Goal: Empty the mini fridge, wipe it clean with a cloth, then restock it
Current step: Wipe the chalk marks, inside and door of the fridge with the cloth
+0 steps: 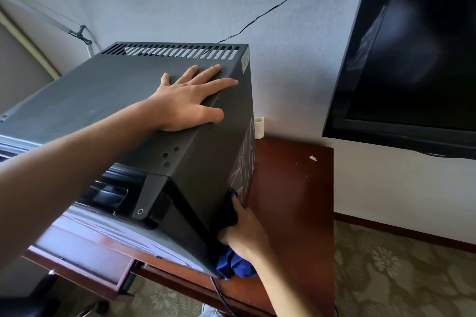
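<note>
The black mini fridge [108, 95] stands on a dark red wooden desk [291, 188], seen from above. My left hand [188, 100] lies flat on the fridge top near its right edge, fingers spread. My right hand [244, 231] holds a blue cloth [235, 265] against the fridge's right side wall, low near the front corner. Pale wipe streaks show on that side wall above the hand. The fridge door [123, 234] hangs open at the lower left; the inside is hidden.
A flat black TV [412, 59] hangs on the wall at the right. A small white cup [259, 127] stands behind the fridge on the desk. A black cable [278, 5] runs up the wall. A desk drawer [79, 262] stands open below the door. Patterned carpet covers the floor.
</note>
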{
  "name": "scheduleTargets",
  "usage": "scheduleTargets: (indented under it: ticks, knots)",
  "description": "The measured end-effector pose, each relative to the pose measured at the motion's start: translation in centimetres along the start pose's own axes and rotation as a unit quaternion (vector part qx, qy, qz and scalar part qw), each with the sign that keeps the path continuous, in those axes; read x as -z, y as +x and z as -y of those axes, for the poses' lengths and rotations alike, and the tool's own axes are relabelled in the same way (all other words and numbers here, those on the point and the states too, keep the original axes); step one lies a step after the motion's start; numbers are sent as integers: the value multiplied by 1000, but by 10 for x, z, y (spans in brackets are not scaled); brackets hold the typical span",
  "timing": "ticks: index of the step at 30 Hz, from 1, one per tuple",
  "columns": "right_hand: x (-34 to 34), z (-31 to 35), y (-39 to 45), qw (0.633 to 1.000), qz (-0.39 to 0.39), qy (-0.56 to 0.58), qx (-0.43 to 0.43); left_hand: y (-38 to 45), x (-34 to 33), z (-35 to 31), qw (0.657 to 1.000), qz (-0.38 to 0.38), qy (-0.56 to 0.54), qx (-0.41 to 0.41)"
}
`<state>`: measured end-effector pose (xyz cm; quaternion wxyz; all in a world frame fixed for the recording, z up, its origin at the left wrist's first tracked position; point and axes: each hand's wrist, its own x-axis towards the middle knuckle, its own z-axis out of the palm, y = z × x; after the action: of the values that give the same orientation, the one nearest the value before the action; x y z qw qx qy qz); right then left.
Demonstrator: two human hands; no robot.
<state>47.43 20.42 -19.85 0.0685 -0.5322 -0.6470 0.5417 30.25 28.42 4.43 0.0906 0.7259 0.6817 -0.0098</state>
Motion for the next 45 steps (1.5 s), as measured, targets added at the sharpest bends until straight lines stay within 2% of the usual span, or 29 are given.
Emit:
scheduleTargets:
  ticks: [4,7,11,13,15,17,19,24,28,30,33,39,42,45]
  knots:
    - [-30,-52,55,983,59,131,-116,1,-1,2,1000,0,1,-1]
    - [-31,-56,57,972,115,119,-168,0,-1,2,1000,-3,-3,-2]
    - [-30,-55,59,965,144,99,-197,1,-1,1,1000,-5,-2,-3]
    - [-29,-57,59,974,115,84,-176,1,-1,1,1000,-2,-2,-3]
    - [-26,-57,58,981,69,113,-142,1,-1,1,1000,-3,-3,-3]
    - [-22,-52,56,977,58,163,-123,1,0,1,1000,-2,-4,0]
    - [-9,-39,55,981,52,157,-100,1,0,0,1000,1,-6,2]
    - [15,12,11,999,-34,-37,4,2,0,2,1000,0,-2,-2]
    - [11,45,-34,974,-139,-131,125,1,-1,1,1000,-2,0,-2]
    - [7,48,-40,959,-179,-154,157,0,-1,2,1000,-3,1,-3]
    - [4,47,-39,950,-198,-173,170,1,-1,2,1000,-2,0,-4]
    - [17,35,-3,979,-133,-139,70,1,-1,2,1000,-2,2,-1]
    - [18,11,36,994,-41,-102,-13,1,-1,1,1000,-3,1,1]
    - [6,-24,79,994,32,-78,-73,1,0,0,1000,-1,-4,4]
